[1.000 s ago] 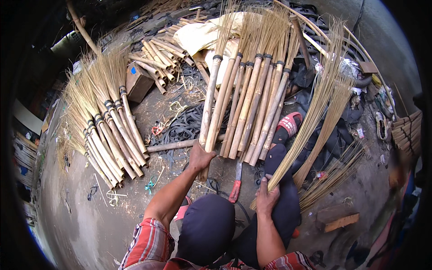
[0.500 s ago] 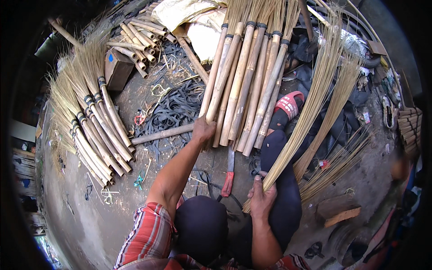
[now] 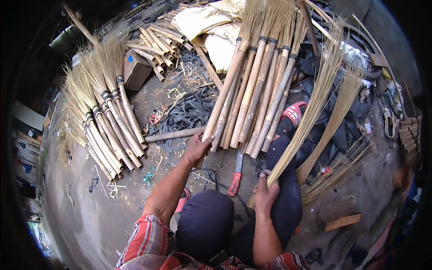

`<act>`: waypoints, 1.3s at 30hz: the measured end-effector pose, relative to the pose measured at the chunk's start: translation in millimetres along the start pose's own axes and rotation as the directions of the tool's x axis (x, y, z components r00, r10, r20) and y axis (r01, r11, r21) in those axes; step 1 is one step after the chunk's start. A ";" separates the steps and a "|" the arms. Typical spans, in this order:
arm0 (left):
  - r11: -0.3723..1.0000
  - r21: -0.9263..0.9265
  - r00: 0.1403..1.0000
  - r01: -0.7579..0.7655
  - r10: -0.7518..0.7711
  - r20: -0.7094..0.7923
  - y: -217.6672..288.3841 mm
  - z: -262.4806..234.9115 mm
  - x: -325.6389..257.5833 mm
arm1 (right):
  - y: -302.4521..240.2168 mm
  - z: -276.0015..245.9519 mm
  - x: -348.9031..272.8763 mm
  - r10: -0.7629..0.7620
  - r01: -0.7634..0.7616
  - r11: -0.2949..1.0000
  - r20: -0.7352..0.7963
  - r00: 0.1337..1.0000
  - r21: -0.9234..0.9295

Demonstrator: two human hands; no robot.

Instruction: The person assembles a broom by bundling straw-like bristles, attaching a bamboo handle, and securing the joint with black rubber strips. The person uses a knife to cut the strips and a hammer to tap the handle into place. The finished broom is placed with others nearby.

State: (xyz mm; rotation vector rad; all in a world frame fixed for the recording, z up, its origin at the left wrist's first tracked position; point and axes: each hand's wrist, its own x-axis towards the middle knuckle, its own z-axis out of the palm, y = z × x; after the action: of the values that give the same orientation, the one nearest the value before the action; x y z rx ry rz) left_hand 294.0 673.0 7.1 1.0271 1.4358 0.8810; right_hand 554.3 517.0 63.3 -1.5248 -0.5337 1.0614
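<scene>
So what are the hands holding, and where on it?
The right hand grips a bundle of broom straws at its lower end; the left hand grasps a bamboo broom handle's bottom end.

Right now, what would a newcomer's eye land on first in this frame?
First, the row of bamboo-handled brooms fanned across the top centre, with the left hand gripping the lowest handle end. On the left lies a second pile of brooms. The right hand clutches a loose bundle of straw over the knee, beside a red-handled knife on the ground.
</scene>
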 end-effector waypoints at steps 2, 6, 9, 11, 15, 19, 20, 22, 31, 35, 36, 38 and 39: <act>0.999 -0.030 1.000 -0.014 0.014 0.002 -7.5 -10.4 -25.0 | 1.9 -0.8 0.0 -0.002 0.003 0.999 0.012 1.000 -0.035; 0.995 -0.016 0.990 0.100 -0.102 -0.099 -32.8 -34.1 -78.5 | 9.5 -2.4 -0.6 -0.024 0.027 0.993 0.024 0.999 -0.113; 0.990 0.044 0.969 0.136 -0.124 -0.214 -54.7 -49.0 -113.5 | 16.6 -0.7 -1.3 -0.062 0.063 0.996 0.020 0.998 -0.064; 0.988 -0.091 0.951 0.127 -0.147 -0.273 -68.7 -58.6 -129.1 | 20.4 0.8 -1.8 -0.058 0.059 0.992 0.019 0.998 -0.109; 0.986 0.010 0.885 0.167 -0.146 -0.442 -67.4 -96.3 -124.0 | 23.4 1.5 -3.0 -0.082 0.087 0.983 0.037 0.996 -0.159; 0.999 0.024 0.855 -0.033 0.041 -0.516 10.1 -169.7 -68.4 | 24.5 0.4 -5.5 -0.078 0.086 0.974 0.049 0.996 -0.212; 0.977 0.145 0.750 -0.158 0.214 -0.626 42.1 -191.2 -48.9 | 25.1 0.8 -5.9 -0.070 0.080 0.971 0.053 0.996 -0.225; 0.957 0.191 0.569 -0.218 0.284 -0.772 101.0 -230.6 -27.1 | 26.4 2.4 -6.0 -0.088 0.098 0.967 0.055 0.995 -0.236; 0.768 0.640 0.673 -0.011 0.479 -0.563 4.4 -292.6 -169.7 | 28.6 1.5 -4.0 -0.116 0.129 0.970 0.077 0.990 -0.204; 0.769 0.345 0.551 0.539 -0.012 -0.834 -175.3 -302.8 -351.1 | 29.8 -9.5 -8.5 -0.186 0.207 0.930 0.095 0.978 -0.305; 0.728 0.196 0.427 0.657 -0.145 -0.892 -217.7 -296.0 -407.8 | 30.7 -11.2 -8.3 -0.195 0.215 0.933 0.096 0.976 -0.290; 0.629 -0.030 0.161 0.777 -0.245 -0.956 -290.2 -270.3 -520.9 | 32.6 -13.5 -6.1 -0.211 0.229 0.931 0.093 0.973 -0.284; 0.455 -0.226 -0.034 0.862 -0.392 -0.919 -316.9 -258.8 -576.6 | 33.8 -13.9 -4.1 -0.222 0.237 0.928 0.084 0.971 -0.288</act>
State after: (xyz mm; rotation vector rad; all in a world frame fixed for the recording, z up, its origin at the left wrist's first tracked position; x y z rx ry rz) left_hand 8.4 29.6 -58.8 -0.2418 2.8821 0.2526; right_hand 556.6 497.9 31.9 -1.6493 -0.9175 0.8654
